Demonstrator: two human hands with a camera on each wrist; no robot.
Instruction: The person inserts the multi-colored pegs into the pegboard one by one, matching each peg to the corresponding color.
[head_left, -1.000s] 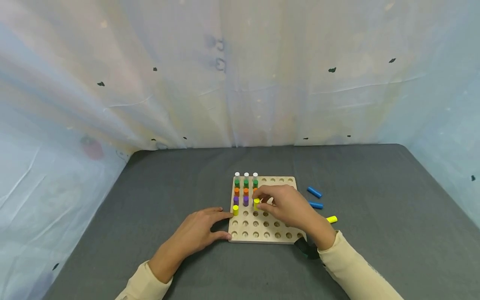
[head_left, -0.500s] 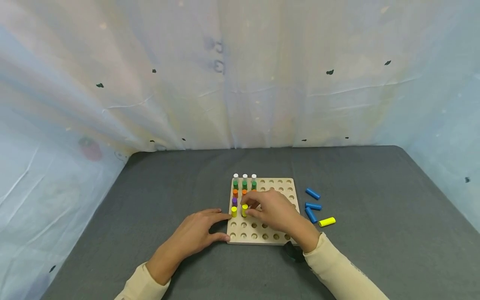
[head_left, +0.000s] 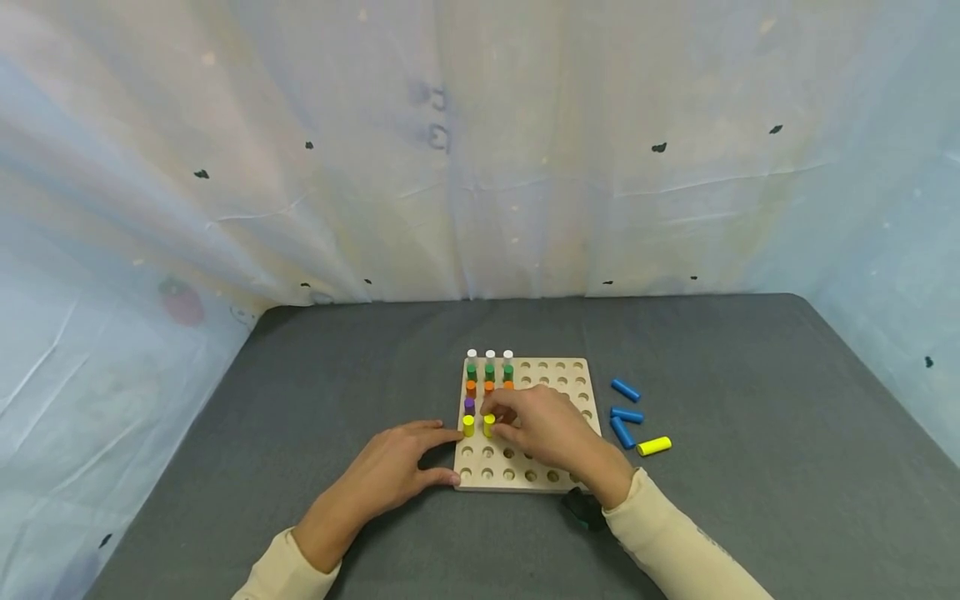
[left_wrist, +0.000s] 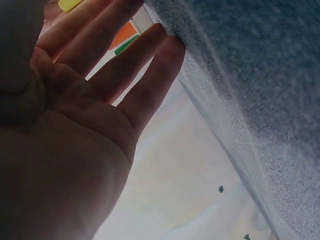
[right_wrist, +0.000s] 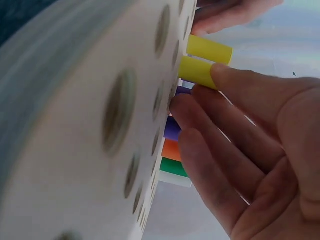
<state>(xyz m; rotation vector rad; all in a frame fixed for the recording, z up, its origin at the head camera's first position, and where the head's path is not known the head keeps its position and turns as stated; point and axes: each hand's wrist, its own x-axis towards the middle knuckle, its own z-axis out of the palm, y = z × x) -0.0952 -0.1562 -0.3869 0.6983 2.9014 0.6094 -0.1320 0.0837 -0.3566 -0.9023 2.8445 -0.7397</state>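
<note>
My right hand (head_left: 551, 425) pinches a yellow peg (head_left: 489, 423) between thumb and fingers. This peg stands upright in the pale wooden pegboard (head_left: 477, 463), in the second column. Beside it, in the left column, stands another yellow peg (head_left: 468, 427). In the right wrist view the thumb lies against the pinched yellow peg (right_wrist: 196, 71). My left hand (head_left: 390, 467) rests at the board's left edge, fingers extended, with index fingertip and thumb at the rim. Behind the yellow pegs are a purple peg (head_left: 469, 406) and rows of orange, green and white pegs. The right fingers hide some purple pegs.
To the right of the board lie blue pegs (head_left: 626, 389) and one loose yellow peg (head_left: 654, 446) on the grey tabletop (head_left: 360, 358). A dark object (head_left: 585, 508) shows below the right wrist. A pale curtain (head_left: 525, 150) stands behind the table.
My right hand has moved left with the yellow peg, from above the third column to the second, and the peg now sits lower. My left hand stays at the board's edge.
</note>
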